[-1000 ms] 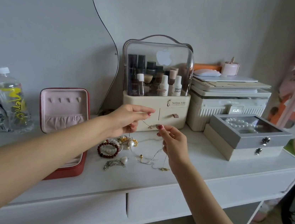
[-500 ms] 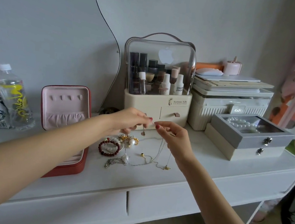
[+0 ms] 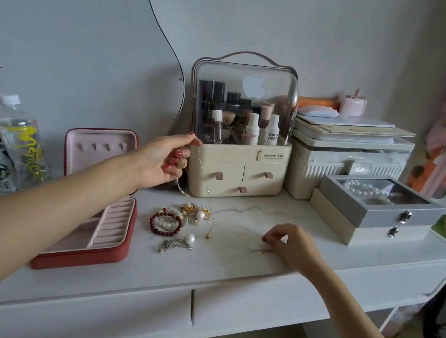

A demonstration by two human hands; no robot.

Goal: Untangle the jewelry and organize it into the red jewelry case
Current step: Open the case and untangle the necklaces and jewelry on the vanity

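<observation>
A: Big items?
B: White desk (image 3: 230, 282). Red jewelry case (image 3: 94, 203) lies open, well left of the left hand's fingertips, lid upright. Cream cosmetics organizer (image 3: 239, 148) sits just right of those fingertips.

A: Left hand?
B: Left hand (image 3: 165, 159) is raised, thumb and forefinger pinching a thin chain (image 3: 207, 192). The chain drops from the pinch to the desk, then runs right.

A: Right hand?
B: Right hand (image 3: 288, 244) is low on the desk, fingers curled, pinching what looks like the same chain's other end; too fine to confirm.

A: The rest?
B: Jewelry pile (image 3: 182, 220) lies between both hands, below the left fingertips: red bead bracelet (image 3: 166, 222), pearls, gold pieces.
</observation>
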